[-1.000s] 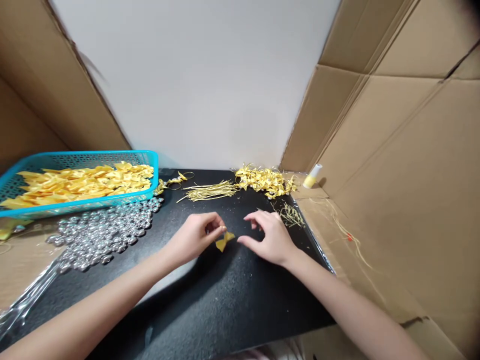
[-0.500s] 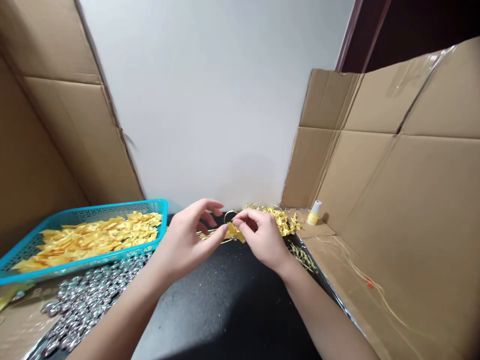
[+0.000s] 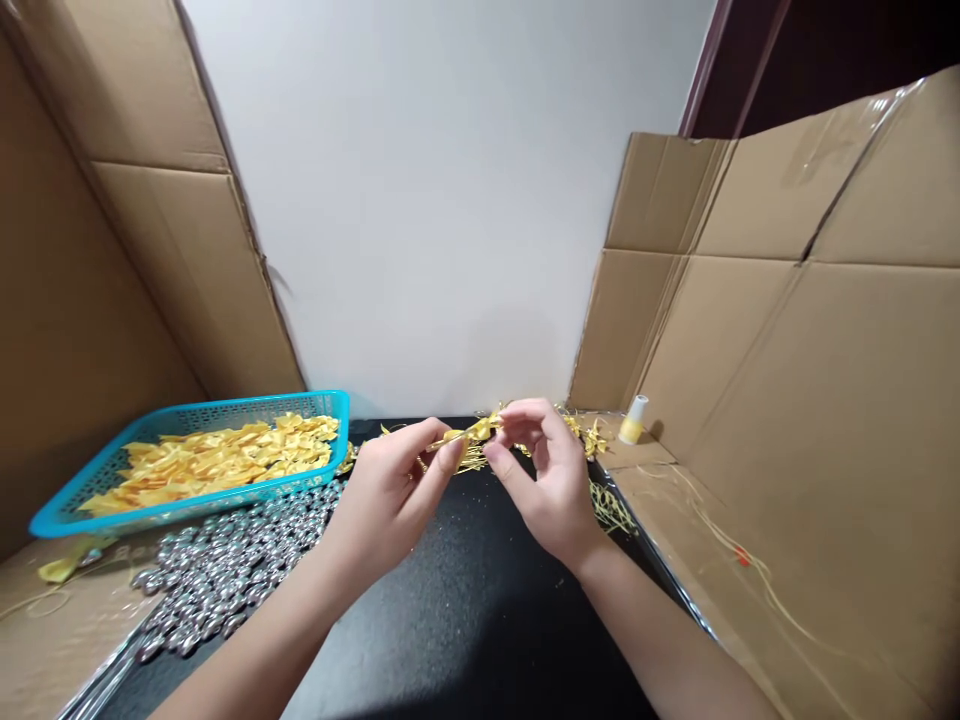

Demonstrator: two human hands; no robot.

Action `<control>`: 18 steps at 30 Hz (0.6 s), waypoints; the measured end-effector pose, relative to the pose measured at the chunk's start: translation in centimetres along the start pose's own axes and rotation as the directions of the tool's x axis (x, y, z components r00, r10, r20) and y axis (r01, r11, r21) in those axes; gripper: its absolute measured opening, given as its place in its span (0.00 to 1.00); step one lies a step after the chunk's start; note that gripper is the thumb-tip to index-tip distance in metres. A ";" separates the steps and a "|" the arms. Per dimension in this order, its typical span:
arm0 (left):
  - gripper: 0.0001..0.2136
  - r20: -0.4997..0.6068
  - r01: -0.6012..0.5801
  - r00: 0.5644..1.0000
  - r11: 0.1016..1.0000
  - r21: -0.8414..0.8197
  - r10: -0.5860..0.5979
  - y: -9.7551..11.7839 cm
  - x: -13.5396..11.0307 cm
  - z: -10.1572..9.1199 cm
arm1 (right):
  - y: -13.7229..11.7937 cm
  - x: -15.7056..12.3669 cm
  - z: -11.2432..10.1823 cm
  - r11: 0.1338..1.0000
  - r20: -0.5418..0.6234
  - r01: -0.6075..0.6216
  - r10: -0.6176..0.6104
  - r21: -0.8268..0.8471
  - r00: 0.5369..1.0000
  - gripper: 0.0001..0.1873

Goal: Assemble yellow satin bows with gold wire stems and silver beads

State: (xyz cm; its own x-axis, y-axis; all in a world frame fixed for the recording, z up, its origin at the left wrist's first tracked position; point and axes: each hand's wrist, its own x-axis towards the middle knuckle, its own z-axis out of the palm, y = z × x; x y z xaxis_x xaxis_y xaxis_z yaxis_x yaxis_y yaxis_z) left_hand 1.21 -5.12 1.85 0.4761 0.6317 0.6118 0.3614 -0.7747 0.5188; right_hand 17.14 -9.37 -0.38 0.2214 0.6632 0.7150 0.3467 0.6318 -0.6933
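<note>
Both my hands are raised above the black mat (image 3: 465,610). A small yellow ribbon bow (image 3: 480,430) sits between them. My left hand (image 3: 394,495) pinches its left side, where a thin gold wire shows at the fingertips. My right hand (image 3: 544,480) pinches the bow's right side with thumb and forefinger, the other fingers curled. Behind the hands lie a bundle of gold wires (image 3: 472,462) and a heap of finished yellow bows (image 3: 592,435), partly hidden.
A turquoise basket (image 3: 67,505) full of yellow ribbon pieces stands at the left. Several silver bells (image 3: 225,575) are spread in front of it. A small yellow-and-white bottle (image 3: 634,420) stands at the right. Cardboard walls (image 3: 825,380) close both sides.
My hands lifted the yellow bow off the mat and brought it up between them. The head tilted upward, so the mat sits lower in view.
</note>
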 end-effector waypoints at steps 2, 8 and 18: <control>0.16 -0.006 -0.037 0.999 0.999 0.024 0.037 -0.1 -0.1 -0.1 | -0.3 -0.1 -0.2 0.999 0.078 -0.050 0.051 -0.014 0.996 0.07; 0.16 0.105 -0.086 0.990 0.996 -0.026 0.088 -0.6 0.0 -0.2 | -0.2 0.2 -0.6 0.996 0.228 -0.088 0.080 0.029 0.970 0.14; 0.18 0.056 -0.088 0.992 0.926 -0.368 0.117 -2.6 0.7 1.1 | 1.1 -0.4 0.7 0.942 0.095 -0.166 0.144 0.291 0.985 0.14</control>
State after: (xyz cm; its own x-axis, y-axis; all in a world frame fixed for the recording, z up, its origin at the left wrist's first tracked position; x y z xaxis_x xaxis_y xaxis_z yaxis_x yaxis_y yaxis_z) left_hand 1.48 -2.66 0.28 0.5592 0.5345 0.6337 -0.0027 -0.7632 0.6461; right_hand 16.77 -8.62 -1.48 0.1812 0.7823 0.5960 0.0251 0.6021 -0.7980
